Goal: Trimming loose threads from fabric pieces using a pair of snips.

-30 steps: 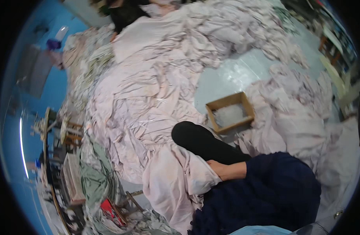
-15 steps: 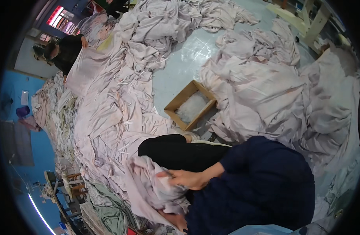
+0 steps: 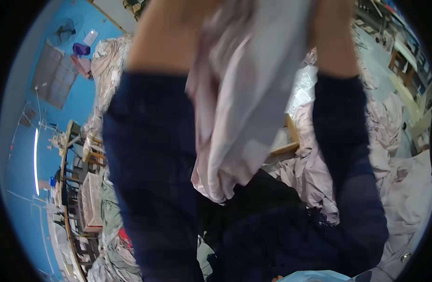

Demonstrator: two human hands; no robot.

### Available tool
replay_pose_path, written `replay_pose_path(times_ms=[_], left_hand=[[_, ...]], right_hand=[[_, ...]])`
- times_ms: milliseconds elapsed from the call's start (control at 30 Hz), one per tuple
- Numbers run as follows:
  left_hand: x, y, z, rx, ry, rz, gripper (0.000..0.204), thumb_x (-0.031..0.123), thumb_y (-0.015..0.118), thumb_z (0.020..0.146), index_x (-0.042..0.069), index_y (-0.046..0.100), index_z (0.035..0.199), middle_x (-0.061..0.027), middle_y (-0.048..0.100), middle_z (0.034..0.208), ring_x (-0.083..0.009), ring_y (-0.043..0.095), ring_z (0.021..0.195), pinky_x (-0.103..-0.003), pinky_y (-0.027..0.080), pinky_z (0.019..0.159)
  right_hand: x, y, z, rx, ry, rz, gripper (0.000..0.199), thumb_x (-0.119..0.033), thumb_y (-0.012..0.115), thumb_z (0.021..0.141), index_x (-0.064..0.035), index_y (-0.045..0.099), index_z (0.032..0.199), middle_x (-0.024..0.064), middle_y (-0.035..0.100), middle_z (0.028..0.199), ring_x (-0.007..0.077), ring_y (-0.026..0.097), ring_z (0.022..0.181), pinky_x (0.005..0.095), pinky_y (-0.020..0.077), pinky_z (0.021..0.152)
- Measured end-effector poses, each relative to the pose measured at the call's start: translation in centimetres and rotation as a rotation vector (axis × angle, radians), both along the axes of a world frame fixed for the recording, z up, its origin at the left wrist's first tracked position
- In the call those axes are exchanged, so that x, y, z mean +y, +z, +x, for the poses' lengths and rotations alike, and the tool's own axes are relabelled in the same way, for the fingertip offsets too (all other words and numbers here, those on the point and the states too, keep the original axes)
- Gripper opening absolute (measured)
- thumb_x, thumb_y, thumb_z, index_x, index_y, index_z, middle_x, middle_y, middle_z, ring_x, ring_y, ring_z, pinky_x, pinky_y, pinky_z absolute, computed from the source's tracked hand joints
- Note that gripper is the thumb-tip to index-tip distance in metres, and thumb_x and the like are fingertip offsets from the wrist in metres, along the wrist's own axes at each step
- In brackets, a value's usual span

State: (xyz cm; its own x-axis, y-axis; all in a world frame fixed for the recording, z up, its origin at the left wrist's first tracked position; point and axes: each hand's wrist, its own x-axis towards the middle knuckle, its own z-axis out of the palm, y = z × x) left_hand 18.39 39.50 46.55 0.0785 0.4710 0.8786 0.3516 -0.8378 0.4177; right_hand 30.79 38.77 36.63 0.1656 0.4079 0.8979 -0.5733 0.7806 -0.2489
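Note:
A pale pinkish-grey cloth (image 3: pixel 246 108) hangs in loose folds between my raised forearms, its lower end over my dark trousers (image 3: pixel 267 197). My left forearm (image 3: pixel 166 37) and right forearm (image 3: pixel 336 37) reach past the top edge, both in dark blue sleeves. Both hands are outside the picture, so their grip on the cloth is hidden. Motion blurs the arms and cloth.
Behind the cloth shows part of a cardboard box (image 3: pixel 287 149). Heaps of pale fabric (image 3: pixel 387 122) lie on the floor to the right. Stools and dark furniture (image 3: pixel 79 188) line the left side, near a blue wall (image 3: pixel 18 164) and green fabric (image 3: pixel 110 221).
Both arms have swung up from my lap, lifting the bunched cloth, which now hangs down in front of me. The view has turned, and my hands have left the picture.

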Motion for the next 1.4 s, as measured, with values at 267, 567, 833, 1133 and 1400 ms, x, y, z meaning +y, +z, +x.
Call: replay_pose_path(times_ms=[267,567,833,1133,1400], left_hand=[[2.0,0.0,3.8,0.285,-0.618,-0.254,0.039,0.034,0.053,0.097,-0.005,0.056,0.095,-0.0127,0.049,0.081,-0.0202,0.05,0.072,-0.04,0.043,0.063],[-0.8,-5.6,12.8,0.425,-1.768,-0.746,0.039,0.033,0.048,0.101,-0.001,0.056,0.117,-0.0157,0.065,0.107,-0.0245,0.065,0.089,-0.039,0.053,0.079],[-9.5,-24.0,8.9,1.028,-1.022,-0.752,0.046,0.029,0.062,0.096,0.003,0.056,0.134,-0.0155,0.068,0.117,-0.0243,0.066,0.101,-0.033,0.052,0.088],[-11.5,-35.6,-15.3,0.501,-0.329,-1.392,0.052,0.011,0.065,0.092,0.001,0.049,0.14,-0.0156,0.064,0.123,-0.0207,0.064,0.108,-0.033,0.049,0.096],[-16.5,-39.7,-23.1,-0.017,-0.13,-1.519,0.046,0.011,0.059,0.097,-0.001,0.047,0.14,-0.0161,0.063,0.125,-0.02,0.065,0.107,-0.028,0.05,0.088]], right_hand=[[1.0,-5.6,14.4,-0.413,-0.361,-0.032,0.048,-0.034,0.033,0.103,0.0009,0.058,0.123,0.0169,0.068,0.109,0.0253,0.066,0.093,0.0353,0.0538,0.083],[-6.3,-12.1,36.3,-0.909,-0.864,-0.113,0.035,-0.024,0.044,0.099,-0.0023,0.062,0.12,0.0161,0.069,0.107,0.0268,0.066,0.09,0.0362,0.0529,0.082],[-10.5,-14.4,45.1,-1.314,-1.251,-0.155,0.027,-0.016,0.054,0.095,-0.0052,0.065,0.118,0.0154,0.07,0.106,0.0281,0.066,0.088,0.037,0.0521,0.082],[-8.5,-41.0,19.6,-1.298,-0.701,-0.885,0.024,-0.005,0.056,0.09,-0.0044,0.066,0.112,0.0155,0.069,0.11,0.0324,0.065,0.104,0.0388,0.0492,0.091],[-3.9,-56.9,13.2,-2.293,-0.485,-0.624,0.022,-0.022,0.058,0.088,-0.0103,0.073,0.101,0.0164,0.068,0.111,0.0322,0.064,0.106,0.0518,0.0475,0.088]])
